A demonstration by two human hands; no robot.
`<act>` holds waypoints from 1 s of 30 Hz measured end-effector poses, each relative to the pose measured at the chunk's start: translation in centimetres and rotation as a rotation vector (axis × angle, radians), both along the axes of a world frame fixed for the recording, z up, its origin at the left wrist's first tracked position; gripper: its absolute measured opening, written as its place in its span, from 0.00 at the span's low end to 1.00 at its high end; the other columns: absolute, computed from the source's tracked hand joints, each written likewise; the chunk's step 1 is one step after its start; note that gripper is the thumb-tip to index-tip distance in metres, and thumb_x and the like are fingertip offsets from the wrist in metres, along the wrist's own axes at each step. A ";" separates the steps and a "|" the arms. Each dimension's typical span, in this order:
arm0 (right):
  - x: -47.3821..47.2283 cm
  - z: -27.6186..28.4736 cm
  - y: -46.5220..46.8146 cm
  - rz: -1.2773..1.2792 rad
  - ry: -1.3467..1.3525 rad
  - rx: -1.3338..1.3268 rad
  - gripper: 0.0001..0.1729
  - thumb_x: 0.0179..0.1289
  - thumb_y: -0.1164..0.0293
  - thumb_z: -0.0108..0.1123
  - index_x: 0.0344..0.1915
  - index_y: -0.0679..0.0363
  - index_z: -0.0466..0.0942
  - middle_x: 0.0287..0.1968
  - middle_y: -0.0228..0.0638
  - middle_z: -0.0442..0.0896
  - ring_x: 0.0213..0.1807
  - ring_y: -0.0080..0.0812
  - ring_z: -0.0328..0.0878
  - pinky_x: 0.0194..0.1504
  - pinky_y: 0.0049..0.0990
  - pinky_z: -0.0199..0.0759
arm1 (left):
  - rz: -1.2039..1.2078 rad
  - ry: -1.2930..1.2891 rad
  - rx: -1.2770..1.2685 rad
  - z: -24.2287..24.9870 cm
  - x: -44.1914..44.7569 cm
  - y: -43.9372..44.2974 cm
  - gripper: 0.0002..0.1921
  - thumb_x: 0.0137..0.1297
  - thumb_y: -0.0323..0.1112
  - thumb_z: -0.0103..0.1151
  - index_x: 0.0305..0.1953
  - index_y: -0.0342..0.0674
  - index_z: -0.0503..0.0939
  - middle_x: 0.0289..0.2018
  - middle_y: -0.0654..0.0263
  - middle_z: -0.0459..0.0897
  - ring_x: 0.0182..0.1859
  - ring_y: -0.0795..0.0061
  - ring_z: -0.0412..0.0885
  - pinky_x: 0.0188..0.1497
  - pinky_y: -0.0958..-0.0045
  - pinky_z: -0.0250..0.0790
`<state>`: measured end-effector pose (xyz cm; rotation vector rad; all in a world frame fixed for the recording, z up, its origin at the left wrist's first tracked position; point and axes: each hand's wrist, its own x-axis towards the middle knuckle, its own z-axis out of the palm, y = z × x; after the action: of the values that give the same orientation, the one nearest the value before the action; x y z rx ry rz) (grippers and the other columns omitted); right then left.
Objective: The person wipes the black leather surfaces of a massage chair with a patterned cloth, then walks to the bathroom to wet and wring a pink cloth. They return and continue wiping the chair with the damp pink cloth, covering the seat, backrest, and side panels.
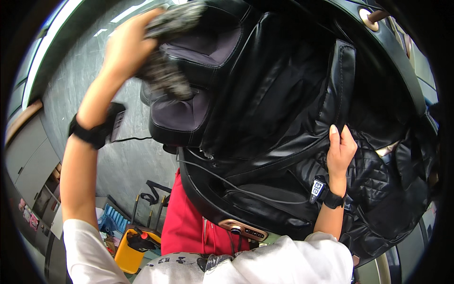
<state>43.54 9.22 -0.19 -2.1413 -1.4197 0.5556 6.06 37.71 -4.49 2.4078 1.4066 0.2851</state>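
Note:
A black leather massage chair (244, 117) with grey-lined leg wells (193, 113) lies before me. My left hand (127, 44) is raised over the leg wells, gripping a dark mottled cloth (166, 74) that is blurred by motion. With finger and thumb, my right hand (340, 149) pinches the lower end of a padded black leather flap (342, 81) on the chair. Quilted black leather (369, 177) lies beside that hand. Both wrists wear black straps with small devices, and a thin cable runs from the right one across the chair's arm.
A control panel with a knob (243, 230) is on the chair's near side. At the lower left stand a yellow bucket (131, 254) holding tools and a bundle of blue items (111, 220). Grey cabinets (30, 159) line the left, past the grey floor (74, 92).

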 end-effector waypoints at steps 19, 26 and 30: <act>1.3 0.1 -2.8 -0.107 -0.002 0.038 0.13 0.67 0.75 0.54 0.46 0.74 0.78 0.23 0.25 0.72 0.24 0.15 0.62 0.27 0.17 0.54 | -0.617 0.220 0.083 -19.8 38.2 -14.9 0.19 0.70 0.48 0.46 0.59 0.65 0.79 0.66 0.73 0.71 0.67 0.60 0.66 0.68 0.24 0.42; 1.8 0.2 -3.2 -0.088 0.042 -0.014 0.10 0.71 0.74 0.53 0.44 0.70 0.79 0.25 0.16 0.70 0.25 0.10 0.56 0.27 0.16 0.46 | -0.459 0.360 -0.075 -16.4 36.2 -11.6 0.13 0.65 0.42 0.54 0.48 0.59 0.86 0.56 0.72 0.76 0.62 0.69 0.68 0.54 0.55 0.65; 1.8 0.4 -3.0 -0.099 0.117 -0.033 0.09 0.69 0.74 0.56 0.43 0.69 0.79 0.23 0.23 0.72 0.24 0.16 0.62 0.27 0.19 0.57 | -0.417 0.276 0.085 -16.5 32.1 -7.4 0.13 0.61 0.42 0.58 0.46 0.59 0.86 0.54 0.71 0.76 0.60 0.69 0.69 0.51 0.60 0.67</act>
<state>45.35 6.26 0.22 -2.1543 -1.2434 0.6591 38.15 30.31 -21.01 2.8174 0.9660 -0.0969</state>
